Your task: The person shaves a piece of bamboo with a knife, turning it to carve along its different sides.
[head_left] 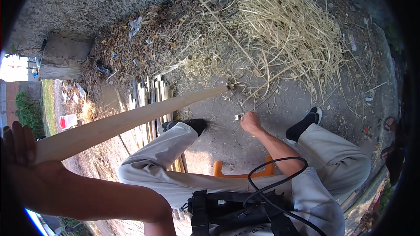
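Note:
A long, pale bamboo slat [131, 119] slants from the far left toward the middle of the ground. My left hand [22, 148] is closed round its near, wide end, fingers over the edge. The narrow far end stops above the ground by a small dark piece, whose kind I cannot make out. My right hand [251, 123] is a fist between my feet, apart from the slat. A small pale end pokes out at its left side; the rest of what it grips is hidden. Thin dark strips lie just beyond the fist.
A heap of curly pale shavings [297, 35] lies at the far right. Several cut slats [151, 100] are stacked beside my left foot. An orange seat [218, 169] is under me. A black cable [262, 192] loops over my right arm. Another person's foot [389, 123] shows at right.

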Motion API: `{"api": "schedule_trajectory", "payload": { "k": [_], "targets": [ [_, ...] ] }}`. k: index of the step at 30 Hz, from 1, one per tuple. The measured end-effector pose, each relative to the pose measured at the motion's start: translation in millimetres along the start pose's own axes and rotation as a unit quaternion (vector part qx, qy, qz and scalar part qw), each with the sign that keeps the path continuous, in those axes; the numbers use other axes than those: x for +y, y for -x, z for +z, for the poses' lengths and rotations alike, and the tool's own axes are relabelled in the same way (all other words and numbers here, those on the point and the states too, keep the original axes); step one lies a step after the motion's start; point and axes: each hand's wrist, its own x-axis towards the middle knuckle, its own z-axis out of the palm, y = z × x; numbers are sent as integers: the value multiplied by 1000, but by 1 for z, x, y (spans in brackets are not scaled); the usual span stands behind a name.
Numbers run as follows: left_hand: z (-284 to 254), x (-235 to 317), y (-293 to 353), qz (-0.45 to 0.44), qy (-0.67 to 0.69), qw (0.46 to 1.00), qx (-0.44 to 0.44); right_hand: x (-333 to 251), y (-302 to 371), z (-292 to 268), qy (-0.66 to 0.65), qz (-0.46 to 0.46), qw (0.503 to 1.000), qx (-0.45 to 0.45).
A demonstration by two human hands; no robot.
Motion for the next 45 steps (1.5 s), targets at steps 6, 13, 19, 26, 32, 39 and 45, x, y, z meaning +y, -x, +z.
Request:
{"api": "schedule_trajectory", "payload": {
  "k": [6,13,19,26,32,39,45],
  "targets": [
    [7,-2,-6,-265,721,640,-22,-67,54,-16,-79,-136,987,44],
    [1,13,-5,-312,661,682,12,-35,39,0,28,-158,983,84],
    [-18,28,-5,-284,708,645,-35,9,9,-2,97,17,995,-35],
    [-29,30,6,-268,758,594,-28,-10,16,0,-462,116,867,-147],
    [-23,29,3,-295,747,594,-27,-35,55,-3,-25,-159,984,72],
    [-22,32,1,-282,753,593,-46,4,36,4,51,-76,996,26],
    [-32,33,5,-319,769,553,-27,29,18,6,-65,103,990,-64]
  ]
}}
